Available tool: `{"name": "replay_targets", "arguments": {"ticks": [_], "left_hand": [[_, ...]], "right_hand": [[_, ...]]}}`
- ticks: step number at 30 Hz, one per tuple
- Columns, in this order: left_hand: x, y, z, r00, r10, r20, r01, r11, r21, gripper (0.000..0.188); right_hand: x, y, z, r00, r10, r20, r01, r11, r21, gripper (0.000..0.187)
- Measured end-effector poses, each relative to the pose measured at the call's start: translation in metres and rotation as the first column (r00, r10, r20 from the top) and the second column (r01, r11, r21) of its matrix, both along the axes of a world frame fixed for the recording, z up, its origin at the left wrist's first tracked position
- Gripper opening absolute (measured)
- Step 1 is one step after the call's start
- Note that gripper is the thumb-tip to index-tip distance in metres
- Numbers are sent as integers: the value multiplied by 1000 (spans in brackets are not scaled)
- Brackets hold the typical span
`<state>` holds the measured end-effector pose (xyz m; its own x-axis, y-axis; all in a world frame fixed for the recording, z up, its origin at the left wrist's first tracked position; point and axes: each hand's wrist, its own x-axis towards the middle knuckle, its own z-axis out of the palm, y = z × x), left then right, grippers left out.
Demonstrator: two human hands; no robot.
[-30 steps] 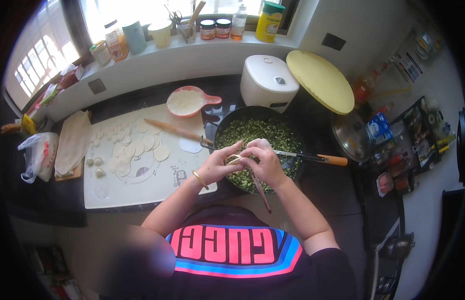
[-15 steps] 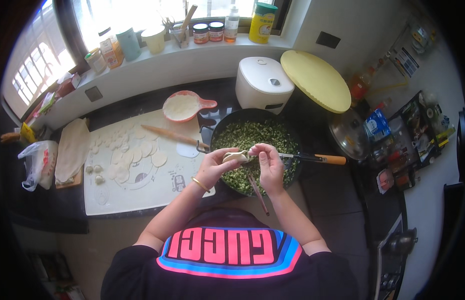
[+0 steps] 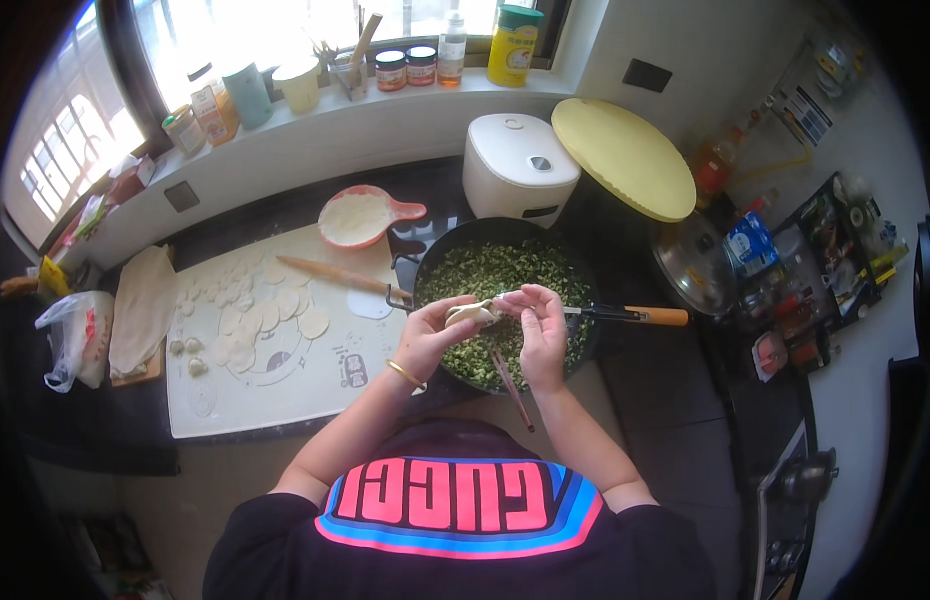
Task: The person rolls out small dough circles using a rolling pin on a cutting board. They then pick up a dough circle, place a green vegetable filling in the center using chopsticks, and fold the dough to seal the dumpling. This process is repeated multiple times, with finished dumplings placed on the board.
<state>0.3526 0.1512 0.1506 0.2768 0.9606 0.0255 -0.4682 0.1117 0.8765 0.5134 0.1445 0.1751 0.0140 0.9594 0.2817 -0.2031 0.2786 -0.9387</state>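
Over the near part of a wide black pan [image 3: 583,355], my left hand [image 3: 430,338] is closed around a pale dumpling [image 3: 469,313], its dough partly folded. My right hand [image 3: 542,338] has its fingers bent in at the dumpling's right end, seeming to pinch the dough edge; the exact contact is too small to make out. Chopped green filling [image 3: 505,262] fills the pan below. A pair of chopsticks [image 3: 512,390] leans out over the pan's near rim. On the white mat [image 3: 315,405] to the left lie round dough wrappers [image 3: 313,322] and a wooden rolling pin [image 3: 330,273].
A red bowl of flour [image 3: 357,217] stands behind the mat. Behind the pan are a white rice cooker [image 3: 520,165] and a yellow round lid [image 3: 625,160]. An implement's wooden handle [image 3: 655,316] juts right from the pan. Small dough lumps [image 3: 195,357] sit at the mat's left.
My right hand's fingers have shifted slightly and curled differently at the dumpling's right end. My left hand keeps its hold. The whole view has moved a little.
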Motion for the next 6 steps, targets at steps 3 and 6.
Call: {"name": "replay_targets", "arguments": {"ticks": [3,6], "left_hand": [[1,0,0,1000,-2,0,2,1000,5,40],[2,0,1,1000,9,-2,-9,1000,1,40]], "right_hand": [[2,3,-2,998,54,33,-53,999,-8,26],[15,10,-9,993,-55,104,52,998,28,26]]}}
